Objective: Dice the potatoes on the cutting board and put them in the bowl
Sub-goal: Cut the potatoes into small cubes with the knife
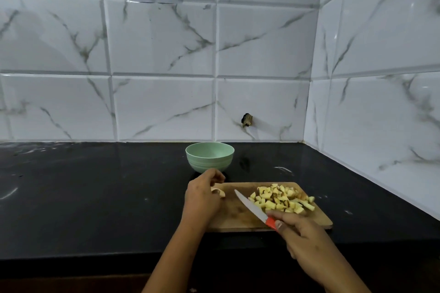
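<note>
A wooden cutting board lies on the black counter. On its right half sits a pile of diced potato. My right hand grips a knife by its red handle, the white blade pointing up-left beside the pile. My left hand rests at the board's left end with curled fingers next to a potato slice; whether it holds the slice I cannot tell. A pale green bowl stands just behind the board, and its inside looks empty.
The black counter stretches wide to the left. Marble-patterned tiled walls rise behind it and at the right, meeting in a corner at the back right. A dark chipped hole marks the back wall.
</note>
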### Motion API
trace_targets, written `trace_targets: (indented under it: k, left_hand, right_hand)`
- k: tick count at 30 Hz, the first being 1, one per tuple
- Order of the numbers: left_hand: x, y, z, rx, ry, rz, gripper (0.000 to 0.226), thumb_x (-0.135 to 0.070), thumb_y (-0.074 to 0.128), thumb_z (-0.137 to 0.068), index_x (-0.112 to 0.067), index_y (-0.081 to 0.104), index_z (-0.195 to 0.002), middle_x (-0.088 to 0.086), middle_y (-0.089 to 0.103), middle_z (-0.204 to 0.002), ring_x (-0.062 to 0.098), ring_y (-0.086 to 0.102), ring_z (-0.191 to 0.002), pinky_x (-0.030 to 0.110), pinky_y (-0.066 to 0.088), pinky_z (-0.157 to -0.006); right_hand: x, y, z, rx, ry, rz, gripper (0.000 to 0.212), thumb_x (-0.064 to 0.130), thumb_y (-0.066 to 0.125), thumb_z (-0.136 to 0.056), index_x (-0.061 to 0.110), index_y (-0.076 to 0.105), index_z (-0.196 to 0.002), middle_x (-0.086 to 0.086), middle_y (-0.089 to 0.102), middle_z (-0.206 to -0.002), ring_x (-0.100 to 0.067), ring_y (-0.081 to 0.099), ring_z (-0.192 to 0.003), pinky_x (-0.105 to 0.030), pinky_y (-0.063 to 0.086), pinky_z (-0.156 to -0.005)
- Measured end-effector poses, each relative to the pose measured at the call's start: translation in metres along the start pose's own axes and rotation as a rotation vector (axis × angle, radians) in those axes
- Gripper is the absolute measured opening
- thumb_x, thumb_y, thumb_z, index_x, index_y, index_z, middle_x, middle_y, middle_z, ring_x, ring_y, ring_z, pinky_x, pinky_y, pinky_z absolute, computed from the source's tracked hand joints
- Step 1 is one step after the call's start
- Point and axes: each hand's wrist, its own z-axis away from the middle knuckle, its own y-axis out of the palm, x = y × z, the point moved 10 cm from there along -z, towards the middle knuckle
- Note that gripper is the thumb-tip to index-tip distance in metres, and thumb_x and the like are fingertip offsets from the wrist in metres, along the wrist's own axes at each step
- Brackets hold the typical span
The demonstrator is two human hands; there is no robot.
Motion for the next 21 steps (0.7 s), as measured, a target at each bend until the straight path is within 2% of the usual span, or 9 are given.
trace_targets:
  k: [2,3,4,6,8,11,15,18,21]
  left_hand:
    - [0.015,-0.001,0.000,0.040,-0.077,-0.074,0.040,-0.002,0.055,-0.080,-0.034,0.063,-0.102,-0.008,0.064,-0.104,0.012,0.057,-0.100,0.038,0.050,-0.088]
    - [0.020,0.002,0.002,0.092,-0.116,-0.130,0.039,-0.008,0.055,-0.084,-0.037,0.060,-0.110,-0.009,0.062,-0.111,0.013,0.053,-0.108,0.039,0.046,-0.093]
    - [0.024,0.007,0.003,0.152,-0.143,-0.201,0.038,-0.014,0.054,-0.088,-0.039,0.057,-0.117,-0.010,0.058,-0.118,0.014,0.049,-0.116,0.038,0.042,-0.098]
    - [0.023,0.017,0.004,0.240,-0.141,-0.322,0.039,-0.021,0.049,-0.093,-0.041,0.049,-0.128,-0.011,0.052,-0.127,0.015,0.039,-0.126,0.040,0.031,-0.103]
    - [0.018,0.021,0.004,0.250,-0.121,-0.355,0.042,-0.020,0.045,-0.095,-0.039,0.047,-0.132,-0.009,0.050,-0.133,0.015,0.035,-0.129,0.041,0.027,-0.106]
    - [0.017,0.021,0.002,0.248,-0.101,-0.350,0.043,-0.014,0.045,-0.095,-0.035,0.049,-0.132,-0.008,0.048,-0.136,0.014,0.039,-0.128,0.038,0.027,-0.108]
    - [0.009,0.024,0.004,0.259,-0.013,-0.282,0.039,-0.010,0.048,-0.092,-0.030,0.054,-0.125,-0.008,0.053,-0.129,0.014,0.046,-0.121,0.032,0.033,-0.106]
    - [-0.002,0.026,0.009,0.272,0.096,-0.186,0.034,-0.009,0.055,-0.087,-0.026,0.062,-0.116,-0.006,0.061,-0.116,0.010,0.054,-0.107,0.025,0.044,-0.096]
    - [-0.012,0.028,0.014,0.296,0.170,-0.134,0.027,-0.016,0.065,-0.083,-0.027,0.065,-0.108,-0.012,0.064,-0.104,0.001,0.056,-0.096,0.017,0.045,-0.086]
  right_hand:
    - [0.004,0.006,0.000,0.006,-0.020,0.096,0.028,0.030,0.049,-0.098,0.040,0.060,-0.121,0.023,0.060,-0.100,0.009,0.046,-0.084,-0.010,0.036,-0.072]
    - [0.006,0.006,0.000,-0.014,-0.022,0.162,0.029,0.034,0.049,-0.097,0.043,0.058,-0.123,0.022,0.058,-0.114,0.009,0.045,-0.093,-0.013,0.037,-0.079]
    - [0.007,0.005,0.000,-0.035,-0.021,0.226,0.030,0.036,0.047,-0.098,0.045,0.055,-0.125,0.021,0.056,-0.119,0.008,0.045,-0.094,-0.014,0.038,-0.081]
    - [0.012,0.000,-0.001,-0.079,-0.016,0.341,0.032,0.039,0.042,-0.099,0.048,0.050,-0.129,0.019,0.056,-0.107,0.005,0.048,-0.085,-0.014,0.041,-0.072]
    - [0.015,-0.007,-0.003,-0.127,-0.022,0.427,0.033,0.041,0.037,-0.100,0.048,0.047,-0.131,0.017,0.056,-0.103,0.002,0.051,-0.082,-0.017,0.046,-0.069]
    - [0.015,-0.009,-0.007,-0.174,-0.035,0.475,0.035,0.041,0.035,-0.100,0.047,0.045,-0.133,0.017,0.054,-0.100,0.001,0.053,-0.082,-0.018,0.048,-0.068]
    - [0.014,0.000,-0.007,-0.119,-0.054,0.403,0.034,0.040,0.039,-0.100,0.047,0.047,-0.131,0.023,0.050,-0.094,0.004,0.050,-0.080,-0.014,0.041,-0.064]
    - [0.014,-0.001,-0.004,-0.143,-0.040,0.446,0.035,0.042,0.036,-0.100,0.047,0.045,-0.133,0.020,0.054,-0.104,0.002,0.052,-0.085,-0.016,0.043,-0.066]
    - [0.015,-0.003,0.001,-0.180,-0.028,0.439,0.037,0.045,0.035,-0.099,0.047,0.043,-0.135,0.014,0.056,-0.122,-0.006,0.055,-0.102,-0.023,0.047,-0.078]
